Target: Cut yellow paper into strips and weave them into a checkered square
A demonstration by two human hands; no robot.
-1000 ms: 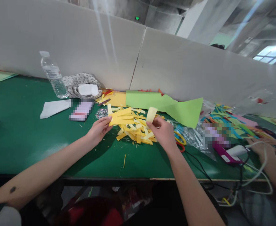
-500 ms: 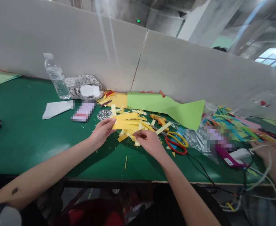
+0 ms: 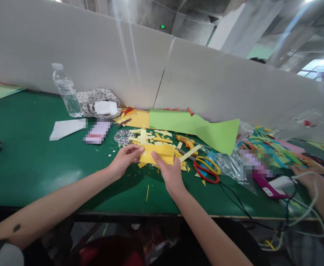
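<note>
A piece of yellow paper is held above the table between my two hands. My left hand pinches its left end, thumb and fingers closed on the edge. With the thumb lying across the front, my right hand grips the right part; its other fingers are mostly hidden behind the paper. Beneath and behind are loose yellow paper strips. Right of them lie scissors with red and yellow handles and a yellow glue gun. A patch of shiny sequins is on the left.
Green paper leans along the partition. A water bottle, spotted cloth pouch and phone stand or lie at left. Plastic wrap, cables and another person's hand are at right.
My right hand has moved down and left, its thumb now across the paper's front. The paper has come nearer and lower, and its separate flaps no longer show fanned out.
</note>
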